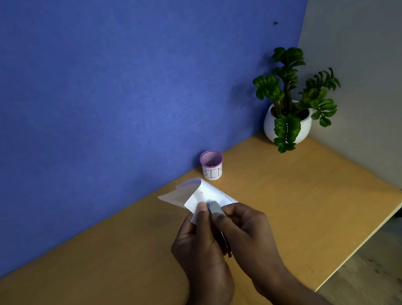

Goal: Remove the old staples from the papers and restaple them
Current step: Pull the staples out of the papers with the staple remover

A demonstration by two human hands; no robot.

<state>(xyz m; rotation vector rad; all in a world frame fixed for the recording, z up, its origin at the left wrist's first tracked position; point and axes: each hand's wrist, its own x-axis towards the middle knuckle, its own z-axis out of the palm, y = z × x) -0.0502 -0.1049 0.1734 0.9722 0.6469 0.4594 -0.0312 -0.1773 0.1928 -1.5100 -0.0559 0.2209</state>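
Left hand (202, 242) pinches the papers (200, 195) at their near corner, thumb on top, lifted off the desk (84, 285) near mid-width. Right hand (248, 236) is closed on a small grey metal tool (214, 208), its tip set on the paper just beside the left thumb; likely a stapler or staple remover, cannot tell which. Holding the corner close to the tool probably keeps the sheets taut and aligned where the staple sits. Top sheet curls back toward the far edge, exposing the corner. A pink mesh cup marked BIN (211, 165) stands at the back edge, near the papers, presumably for pulled staples. Plant (291, 103) in the far right corner.
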